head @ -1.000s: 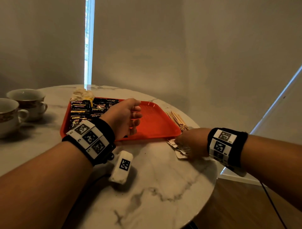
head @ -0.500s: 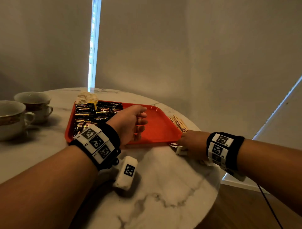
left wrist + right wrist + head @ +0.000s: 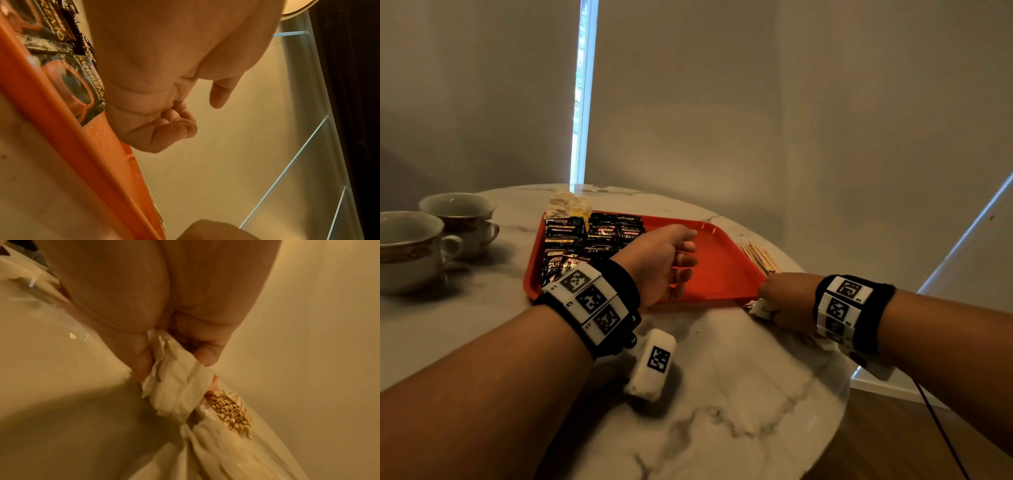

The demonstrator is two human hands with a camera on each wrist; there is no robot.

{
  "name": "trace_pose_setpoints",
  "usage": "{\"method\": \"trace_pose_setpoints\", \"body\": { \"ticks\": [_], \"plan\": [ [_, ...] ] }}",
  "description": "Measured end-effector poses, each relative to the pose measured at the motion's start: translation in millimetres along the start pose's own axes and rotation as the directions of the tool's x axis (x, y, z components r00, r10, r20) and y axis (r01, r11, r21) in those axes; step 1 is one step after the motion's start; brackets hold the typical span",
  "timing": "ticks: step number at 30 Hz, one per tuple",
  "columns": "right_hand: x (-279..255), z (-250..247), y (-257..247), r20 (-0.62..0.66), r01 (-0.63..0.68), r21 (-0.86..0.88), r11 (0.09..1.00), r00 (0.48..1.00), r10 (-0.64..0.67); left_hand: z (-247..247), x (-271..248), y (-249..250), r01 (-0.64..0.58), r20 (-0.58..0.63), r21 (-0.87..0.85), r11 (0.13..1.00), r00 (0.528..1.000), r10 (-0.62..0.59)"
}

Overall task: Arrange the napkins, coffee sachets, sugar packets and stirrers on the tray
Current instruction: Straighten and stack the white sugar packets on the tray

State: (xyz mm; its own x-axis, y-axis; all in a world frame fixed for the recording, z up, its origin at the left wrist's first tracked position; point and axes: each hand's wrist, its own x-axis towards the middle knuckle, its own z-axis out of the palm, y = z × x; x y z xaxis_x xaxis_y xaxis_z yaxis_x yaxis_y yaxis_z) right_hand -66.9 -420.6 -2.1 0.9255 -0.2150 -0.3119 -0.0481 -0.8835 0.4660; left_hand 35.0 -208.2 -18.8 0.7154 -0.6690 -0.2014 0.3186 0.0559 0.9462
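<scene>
A red tray lies on the marble table. Black coffee sachets fill its left part, and pale napkins sit at its far left corner. My left hand hangs over the tray's near edge, fingers loosely curled, holding nothing. My right hand grips a bunch of white sugar packets at the tray's near right corner. Wooden stirrers lie on the table just right of the tray.
Two teacups stand at the table's left. More white packets lie on the table below my right wrist. The round table's edge curves close under my right arm, with wooden floor beyond.
My right hand has closed round the sugar packets and drawn slightly left to the tray's corner. The left hand has stayed over the tray's near edge.
</scene>
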Motion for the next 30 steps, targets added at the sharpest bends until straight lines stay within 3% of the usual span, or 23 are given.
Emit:
{"method": "trace_pose_setpoints", "body": {
  "ticks": [6,11,14,17,19,21,25,28,30],
  "plan": [
    [-7,-17,0,-0.097,0.021,0.080,0.997,0.995,-0.013,1,-1,-1,0.071,0.029,0.030,0.997,0.997,-0.072],
    [-14,-43,-7,-0.227,0.059,0.181,0.982,0.974,-0.016,5,-6,-2,0.171,0.124,0.067,0.983,0.976,-0.179],
    [-18,-61,-13,-0.384,0.107,0.267,0.958,0.924,0.004,10,-8,-3,0.218,0.208,0.083,0.972,0.951,-0.231],
    [-21,-76,-27,-0.559,0.211,0.343,0.916,0.829,0.018,16,-8,-6,0.268,0.304,-0.004,0.963,0.918,-0.254],
    [-19,-81,-39,-0.635,0.270,0.336,0.903,0.772,0.005,18,-8,-8,0.241,0.379,-0.139,0.960,0.909,-0.174],
    [-15,-80,-52,-0.657,0.299,0.310,0.902,0.754,-0.024,21,-8,-8,0.164,0.413,-0.331,0.929,0.911,-0.013],
    [-10,-72,-63,-0.716,0.401,0.359,0.843,0.698,-0.027,21,-12,1,0.067,0.298,-0.522,0.850,0.948,0.109],
    [-12,-65,-57,-0.728,0.511,0.457,0.728,0.685,-0.024,16,-10,2,0.046,0.312,-0.529,0.847,0.939,0.144],
    [-15,-62,-57,-0.690,0.576,0.630,0.520,0.723,0.037,12,-7,1,0.026,0.307,-0.504,0.863,0.940,0.151]
  ]
}}
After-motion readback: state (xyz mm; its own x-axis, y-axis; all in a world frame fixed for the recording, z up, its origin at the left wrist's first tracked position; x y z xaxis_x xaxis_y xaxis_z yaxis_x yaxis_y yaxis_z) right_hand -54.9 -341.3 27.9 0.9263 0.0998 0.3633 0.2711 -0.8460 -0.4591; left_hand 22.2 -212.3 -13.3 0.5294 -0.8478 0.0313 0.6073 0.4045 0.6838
